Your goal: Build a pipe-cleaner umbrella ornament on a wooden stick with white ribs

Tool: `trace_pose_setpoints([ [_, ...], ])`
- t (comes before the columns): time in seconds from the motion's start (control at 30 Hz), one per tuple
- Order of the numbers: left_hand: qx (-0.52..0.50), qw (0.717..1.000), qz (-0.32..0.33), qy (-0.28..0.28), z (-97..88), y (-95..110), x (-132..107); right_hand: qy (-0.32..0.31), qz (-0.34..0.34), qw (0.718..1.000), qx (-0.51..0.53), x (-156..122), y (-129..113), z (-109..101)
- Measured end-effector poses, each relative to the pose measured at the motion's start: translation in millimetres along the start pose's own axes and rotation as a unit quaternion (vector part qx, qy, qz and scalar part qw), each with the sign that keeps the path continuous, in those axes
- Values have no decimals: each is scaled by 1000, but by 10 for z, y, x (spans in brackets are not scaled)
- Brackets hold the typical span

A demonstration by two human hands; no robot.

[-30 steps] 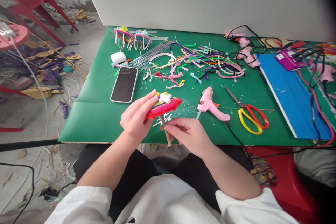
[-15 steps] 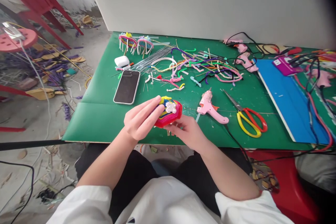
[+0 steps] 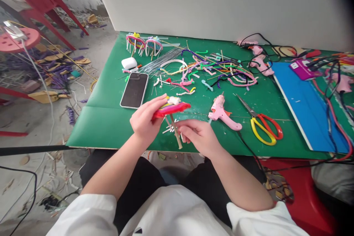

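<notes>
My left hand (image 3: 146, 120) is closed around the edge of a small umbrella-shaped pipe-cleaner craft (image 3: 174, 110). Its domed top has red, pink and yellow rings and a white fuzzy piece on it. A thin wooden stick (image 3: 177, 136) comes down from its underside, with short white strips (image 3: 168, 129) around it. My right hand (image 3: 197, 132) is pinched closed beside the stick, just under the dome; what lies between its fingertips is too small to make out. To its right, a pink glue gun (image 3: 222, 113) lies on the green table (image 3: 110, 127).
Scissors (image 3: 261, 120) with yellow and red handles lie right of the glue gun. A phone (image 3: 134, 90) and a white case (image 3: 129, 63) are at left. Loose pipe cleaners (image 3: 235, 77) and thin wires (image 3: 163, 61) spread behind. Two similar crafts (image 3: 153, 44) stand at the back, a blue board (image 3: 306, 110) at right.
The pipe-cleaner craft has tipped from showing its top to a side-on view, exposing the stick and white strips below. My right hand has shifted slightly, staying under the rim.
</notes>
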State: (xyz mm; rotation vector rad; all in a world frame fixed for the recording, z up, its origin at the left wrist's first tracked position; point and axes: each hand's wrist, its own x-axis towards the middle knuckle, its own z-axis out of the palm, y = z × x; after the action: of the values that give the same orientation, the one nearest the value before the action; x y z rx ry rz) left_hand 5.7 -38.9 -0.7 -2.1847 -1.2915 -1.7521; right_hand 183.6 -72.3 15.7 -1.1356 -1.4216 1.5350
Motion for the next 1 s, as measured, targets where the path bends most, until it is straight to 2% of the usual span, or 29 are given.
trace_pose_setpoints([
  [0.13,-3,987,-156,28,39,-3,23,37,-21,999,8,-7,-24,-51],
  [0.23,-24,978,-205,40,44,-6,52,48,-19,999,-5,-4,-40,-63],
  [0.77,-81,958,-272,31,60,22,79,26,5,999,-25,6,-17,-37],
  [1.0,-93,961,-259,27,67,10,61,22,6,999,-25,6,-40,-29],
])
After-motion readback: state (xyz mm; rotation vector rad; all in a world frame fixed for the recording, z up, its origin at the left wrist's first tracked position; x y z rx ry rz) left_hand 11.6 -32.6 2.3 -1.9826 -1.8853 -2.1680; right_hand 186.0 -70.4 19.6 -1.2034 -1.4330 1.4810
